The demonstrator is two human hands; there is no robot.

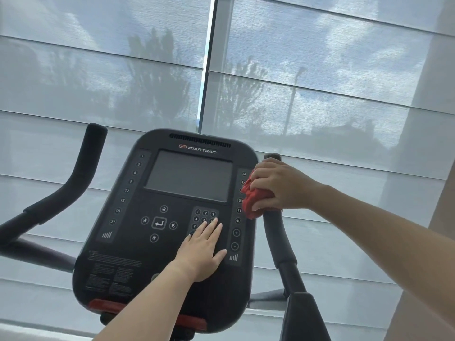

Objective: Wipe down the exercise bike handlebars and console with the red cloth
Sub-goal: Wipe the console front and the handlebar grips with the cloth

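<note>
Console (118, 242) lies under the left hand (202, 252), whose straight fingers rest flat over its keypad (205, 214). Up and to the right of that hand, the right hand (278, 185) grips the red cloth (251, 200), bunched around the right handlebar (278, 239) beside the console's edge. Behind both hands hang window blinds (320, 70).

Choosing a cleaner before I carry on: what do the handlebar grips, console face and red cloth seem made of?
Handlebar grips: matte black rounded sleeve, stepped over a thinner bar, probably foam or rubber.
Console face: smooth black plastic, dull sheen, flat printed keys, likely a membrane overlay.
Red cloth: soft crumpled fabric gripped in the right hand; weave too small to tell.
</note>
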